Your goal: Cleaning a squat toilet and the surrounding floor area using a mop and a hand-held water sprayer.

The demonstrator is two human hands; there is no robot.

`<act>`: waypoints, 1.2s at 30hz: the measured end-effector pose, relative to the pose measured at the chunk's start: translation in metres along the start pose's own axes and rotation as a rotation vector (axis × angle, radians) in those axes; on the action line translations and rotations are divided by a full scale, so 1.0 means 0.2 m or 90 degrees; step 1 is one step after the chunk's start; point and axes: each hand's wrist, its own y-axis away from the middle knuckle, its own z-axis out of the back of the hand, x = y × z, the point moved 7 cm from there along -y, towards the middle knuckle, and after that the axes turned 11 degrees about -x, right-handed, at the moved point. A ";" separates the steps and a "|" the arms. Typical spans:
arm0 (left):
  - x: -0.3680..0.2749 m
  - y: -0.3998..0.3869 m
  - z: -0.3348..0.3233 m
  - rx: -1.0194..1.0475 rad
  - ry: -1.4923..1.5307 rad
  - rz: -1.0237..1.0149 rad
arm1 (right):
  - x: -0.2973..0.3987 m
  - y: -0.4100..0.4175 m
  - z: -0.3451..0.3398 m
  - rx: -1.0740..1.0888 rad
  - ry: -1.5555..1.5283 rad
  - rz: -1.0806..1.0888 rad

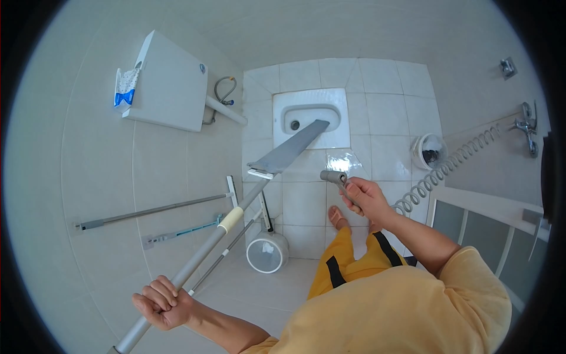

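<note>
My left hand [164, 302] is closed round the metal pole of a flat mop [203, 245], low in the picture at the left. The pole slants up to the mop's grey cloth pad [292, 148], whose far end hangs over the white squat toilet [311, 142], beside the drain hole. In my right hand [363, 198] is a grey handheld sprayer [334, 176], its nozzle pointing left above the floor tiles. A coiled grey hose [424, 188] runs from near my right wrist towards the wall tap [526, 128]. Whether water flows cannot be seen.
A white cistern [170, 84] with a tissue pack [126, 90] is on the left wall. Below it are a squeegee [161, 209], a blue-handled brush [185, 232] and a white bin [266, 254]. A white bucket [429, 151] stands at right, near a glazed door [482, 239]. Wet tiles shine before the toilet.
</note>
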 end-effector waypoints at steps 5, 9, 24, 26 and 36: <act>-0.01 0.00 0.00 -0.002 -0.001 -0.005 | 0.01 -0.01 0.01 -0.051 -0.045 0.012; 0.00 0.01 0.00 -0.006 0.005 0.001 | -0.02 0.00 0.01 -0.001 -0.066 -0.045; 0.00 0.00 0.01 -0.026 -0.011 -0.015 | -0.19 -0.17 0.23 -0.189 -0.081 -0.065; -0.01 0.00 0.00 -0.029 -0.014 -0.014 | -0.20 -0.16 0.20 -0.156 -0.100 -0.117; 0.00 -0.01 -0.01 -0.020 -0.014 -0.015 | -0.19 -0.22 0.20 -0.167 -0.098 -0.100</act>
